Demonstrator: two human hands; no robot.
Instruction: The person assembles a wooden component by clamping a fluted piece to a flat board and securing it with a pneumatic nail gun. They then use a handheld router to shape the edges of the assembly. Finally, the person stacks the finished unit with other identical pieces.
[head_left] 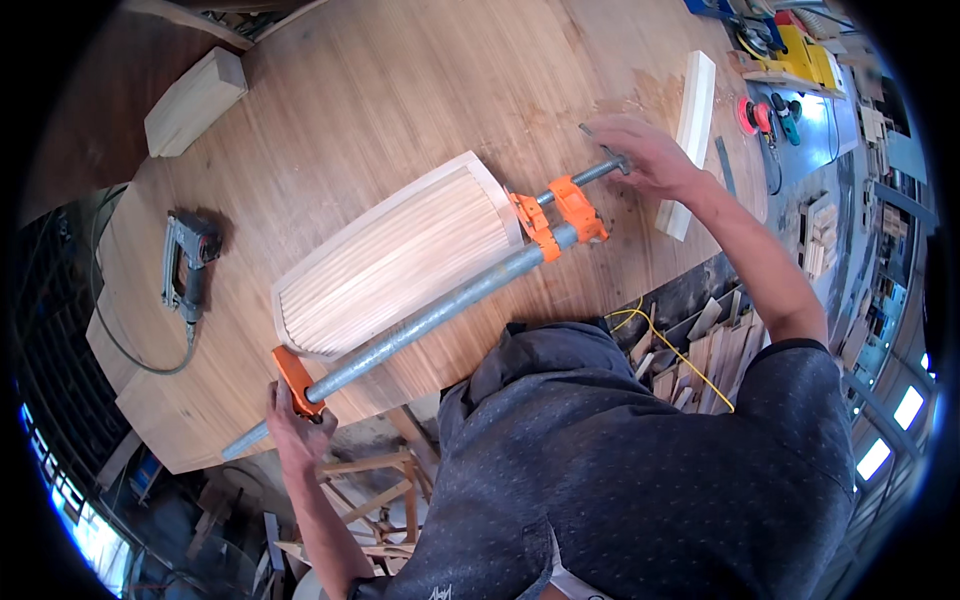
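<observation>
A long pipe clamp (430, 307) with orange jaws lies along the near side of a curved, ribbed pale wood panel (395, 260) with a raised wooden rim. My left hand (298, 430) is closed around the clamp's orange end jaw (296, 380), at the panel's lower left end. At the other end, the orange screw head (570, 212) sits beside the panel's right edge. My right hand (645, 155) is at the screw's metal crossbar handle (618, 163), fingers bent around it and slightly blurred.
The wooden table (390, 90) carries a nail gun (190, 262) with a hose at left, a wood block (197, 103) at far left and a pale wood strip (688, 145) at right. Power tools (785, 115) stand beyond. Wood offcuts (705, 350) and a yellow cord (680, 355) lie below the near edge.
</observation>
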